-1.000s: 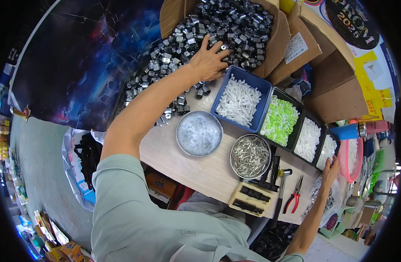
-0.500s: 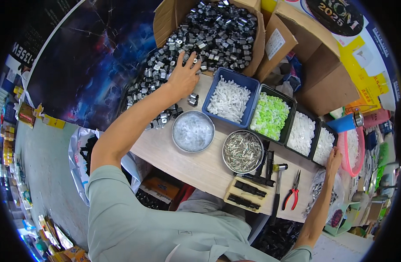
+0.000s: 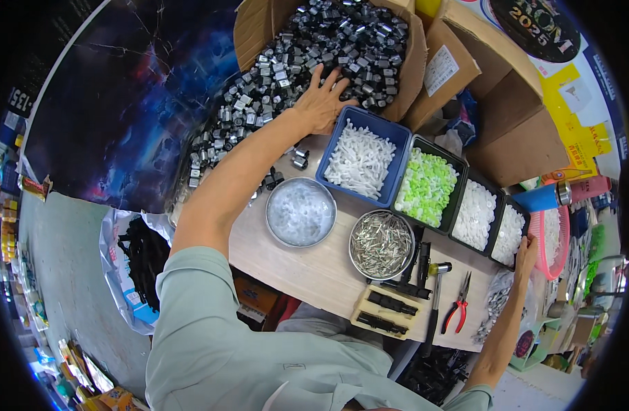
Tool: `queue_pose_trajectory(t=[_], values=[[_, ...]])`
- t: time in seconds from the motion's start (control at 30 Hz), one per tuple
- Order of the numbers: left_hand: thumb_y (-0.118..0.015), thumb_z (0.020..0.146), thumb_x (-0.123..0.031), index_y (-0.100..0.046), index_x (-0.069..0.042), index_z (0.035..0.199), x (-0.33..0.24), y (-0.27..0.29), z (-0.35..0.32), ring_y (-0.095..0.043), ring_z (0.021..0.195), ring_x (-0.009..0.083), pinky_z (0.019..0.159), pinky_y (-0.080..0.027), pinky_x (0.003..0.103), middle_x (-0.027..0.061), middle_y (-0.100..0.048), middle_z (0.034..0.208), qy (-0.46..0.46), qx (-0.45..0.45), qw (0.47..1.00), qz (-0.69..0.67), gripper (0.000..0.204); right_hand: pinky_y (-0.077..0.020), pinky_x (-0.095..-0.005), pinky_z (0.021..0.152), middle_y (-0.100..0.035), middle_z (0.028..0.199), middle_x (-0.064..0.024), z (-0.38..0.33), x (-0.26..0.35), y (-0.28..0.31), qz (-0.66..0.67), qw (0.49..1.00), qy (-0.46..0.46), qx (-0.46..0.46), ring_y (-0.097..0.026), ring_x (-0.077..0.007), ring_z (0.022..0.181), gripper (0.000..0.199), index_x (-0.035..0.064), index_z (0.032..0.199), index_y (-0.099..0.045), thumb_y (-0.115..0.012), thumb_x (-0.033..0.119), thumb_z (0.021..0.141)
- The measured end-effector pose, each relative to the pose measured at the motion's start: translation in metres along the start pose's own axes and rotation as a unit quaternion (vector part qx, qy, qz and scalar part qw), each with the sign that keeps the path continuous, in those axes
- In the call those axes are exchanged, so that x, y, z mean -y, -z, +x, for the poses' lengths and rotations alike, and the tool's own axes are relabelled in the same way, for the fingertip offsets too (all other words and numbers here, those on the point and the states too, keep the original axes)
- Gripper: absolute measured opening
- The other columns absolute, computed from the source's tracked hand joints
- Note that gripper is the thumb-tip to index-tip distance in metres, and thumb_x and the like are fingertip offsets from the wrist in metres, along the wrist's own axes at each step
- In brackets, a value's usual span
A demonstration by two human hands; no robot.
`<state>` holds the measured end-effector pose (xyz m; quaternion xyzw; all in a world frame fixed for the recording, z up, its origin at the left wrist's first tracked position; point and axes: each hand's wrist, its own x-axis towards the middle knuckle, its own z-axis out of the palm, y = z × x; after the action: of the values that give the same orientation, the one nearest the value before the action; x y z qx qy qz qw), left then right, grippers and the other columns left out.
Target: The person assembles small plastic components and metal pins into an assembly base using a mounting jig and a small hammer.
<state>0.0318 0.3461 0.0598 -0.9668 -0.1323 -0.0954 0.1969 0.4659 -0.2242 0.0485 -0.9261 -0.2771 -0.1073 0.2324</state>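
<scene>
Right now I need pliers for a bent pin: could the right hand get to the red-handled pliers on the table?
Probably yes. The right hand rests at the table edge by the end bin, and the red-handled pliers lie in the open close below it, with nothing over them; only the hammer lies alongside.

Heap of small dark metal parts (image 3: 273, 82) spilling out of an open cardboard box (image 3: 413, 51) onto the tabletop (image 3: 307, 264).

The parts are short, blocky pieces, dark grey to black with shiny silver faces, lying jumbled at every angle. They fill the box, which lies tipped with its flaps spread, and run in a broad band down and to the left along the tabletop's far edge. A few loose ones (image 3: 297, 159) sit apart, near the round steel bowl. The left hand (image 3: 324, 103) lies flat on the heap at the box mouth, fingers (image 3: 319, 77) spread among the pieces.
</scene>
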Motion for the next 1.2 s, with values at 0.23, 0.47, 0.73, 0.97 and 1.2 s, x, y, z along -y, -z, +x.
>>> queue_pose_trajectory(t=[0.23,0.47,0.73,0.97,1.2], values=[[-0.065,0.083,-0.049,-0.058,-0.034,0.138,-0.008,0.007,0.006,-0.019,0.148,0.0469,0.114,-0.007,0.071,0.0194,-0.041,0.151,0.017,0.028,0.999,-0.023,0.057,-0.049,-0.0374,0.082,-0.066,0.099,-0.017,0.004,-0.006,0.003,0.014,1.0,-0.009,0.015,-0.063,-0.0272,0.089,0.029,-0.0042,0.117,-0.058,-0.056,0.018,0.099],[-0.06,0.089,-0.038,-0.073,-0.027,0.12,-0.009,0.012,-0.009,-0.017,0.149,0.0444,0.116,-0.008,0.07,0.0146,-0.042,0.152,0.042,0.015,0.999,-0.003,0.035,-0.0474,-0.0352,0.081,-0.064,0.097,-0.0132,0.005,0.003,0.01,0.044,0.998,-0.015,0.042,-0.059,-0.0235,0.087,0.029,-0.0041,0.116,-0.059,-0.054,0.018,0.098],[-0.059,0.09,-0.023,-0.077,-0.015,0.105,-0.013,0.035,-0.046,-0.021,0.149,0.0405,0.116,-0.012,0.068,0.0167,-0.039,0.155,0.098,0.006,0.995,0.036,0.025,-0.0461,-0.034,0.085,-0.064,0.099,-0.013,-0.009,0.032,0.011,0.084,0.995,-0.007,0.047,-0.059,-0.0222,0.092,0.028,-0.004,0.117,-0.059,-0.054,0.015,0.098],[-0.076,0.078,-0.014,-0.066,-0.012,0.116,-0.007,0.052,-0.069,-0.029,0.145,0.0413,0.115,-0.026,0.062,0.0177,-0.041,0.153,0.128,0.006,0.99,-0.065,0.039,-0.0475,-0.0356,0.084,-0.067,0.098,-0.014,-0.014,0.025,0.008,0.102,0.995,-0.008,0.02,-0.061,-0.023,0.09,0.027,-0.004,0.117,-0.061,-0.055,0.014,0.097],[-0.069,0.091,-0.019,-0.063,-0.006,0.116,0.006,0.054,-0.079,-0.044,0.136,0.042,0.111,-0.038,0.048,0.0169,-0.058,0.137,0.085,-0.167,0.963,-0.196,0.029,-0.0505,-0.0368,0.087,-0.07,0.106,-0.0185,-0.007,0.006,0.005,-0.049,0.998,0.017,-0.022,-0.067,-0.0288,0.095,0.032,-0.0002,0.123,-0.062,-0.056,0.017,0.097]])
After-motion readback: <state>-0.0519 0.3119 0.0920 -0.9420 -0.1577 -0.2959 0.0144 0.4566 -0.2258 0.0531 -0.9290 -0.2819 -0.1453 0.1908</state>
